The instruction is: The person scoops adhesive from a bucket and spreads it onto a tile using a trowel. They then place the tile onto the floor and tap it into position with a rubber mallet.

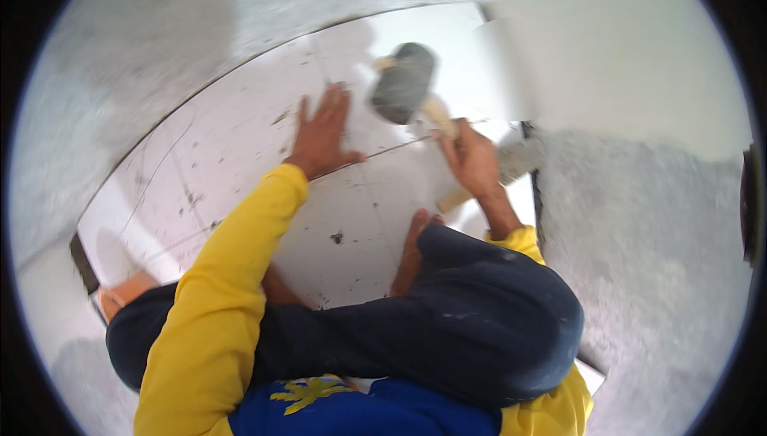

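My left hand [323,132] lies flat with spread fingers on a large white floor tile [240,128], just beyond the joint between tiles. In my right hand [473,160] is the light wooden handle of a rubber mallet [403,83], my fingers wrapped round it. The mallet's dark grey head, a little blurred, is over the bright far part of the tiles, right of my left hand. Whether it touches the tile I cannot tell.
Beside my right wrist lies a tool with a wooden handle and grey, mortar-stained blade [519,160], partly hidden. An orange object [128,289] sits by my left knee. Grey walls [631,220] border the tiles. My bent legs and bare feet are on the near tiles.
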Tool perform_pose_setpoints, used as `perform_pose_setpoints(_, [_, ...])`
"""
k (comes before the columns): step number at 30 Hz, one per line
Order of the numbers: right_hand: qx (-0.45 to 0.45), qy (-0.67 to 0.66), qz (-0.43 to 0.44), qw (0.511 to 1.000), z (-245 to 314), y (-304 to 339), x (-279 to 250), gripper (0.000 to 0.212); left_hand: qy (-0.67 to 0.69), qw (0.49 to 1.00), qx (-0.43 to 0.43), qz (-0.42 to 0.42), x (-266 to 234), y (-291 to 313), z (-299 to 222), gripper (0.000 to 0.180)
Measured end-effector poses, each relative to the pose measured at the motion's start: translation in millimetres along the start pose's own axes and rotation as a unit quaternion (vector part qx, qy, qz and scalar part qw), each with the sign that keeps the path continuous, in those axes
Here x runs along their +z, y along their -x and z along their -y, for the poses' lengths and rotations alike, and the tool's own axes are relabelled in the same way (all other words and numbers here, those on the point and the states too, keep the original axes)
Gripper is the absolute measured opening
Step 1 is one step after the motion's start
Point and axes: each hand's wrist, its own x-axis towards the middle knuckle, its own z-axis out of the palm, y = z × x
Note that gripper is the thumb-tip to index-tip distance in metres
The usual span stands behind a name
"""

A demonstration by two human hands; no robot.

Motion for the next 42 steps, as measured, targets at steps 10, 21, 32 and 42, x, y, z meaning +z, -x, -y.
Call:
perform_pose_setpoints(10, [0.118, 0.067, 0.102, 0.986, -16.6, -4.3, 0.6, 0.064, -0.056, 0.998, -0.011, 0.021, -20.0, -3.8, -18.5, 0.133])
perform_pose_setpoints(21, [0.113, 0.037, 0.079, 0.990, -5.7, -15.6, -5.6, 0.065, -0.050, 0.998, -0.011, 0.023, -18.2, -0.2, -11.0, 0.132])
perform_pose_setpoints(32, [0.150, 0.014, 0.003, 0.989, -18.1, -25.7, -6.2, 0.065, -0.038, 0.999, 0.020, -0.017, -6.4, -1.6, -5.3, 0.136])
perform_pose_setpoints(42, [0.246, -0.082, -0.049, 0.965, -35.9, -11.9, -9.0, 0.068, -0.047, 0.995, 0.036, -0.075, -2.0, -0.3, 2.4, 0.109])
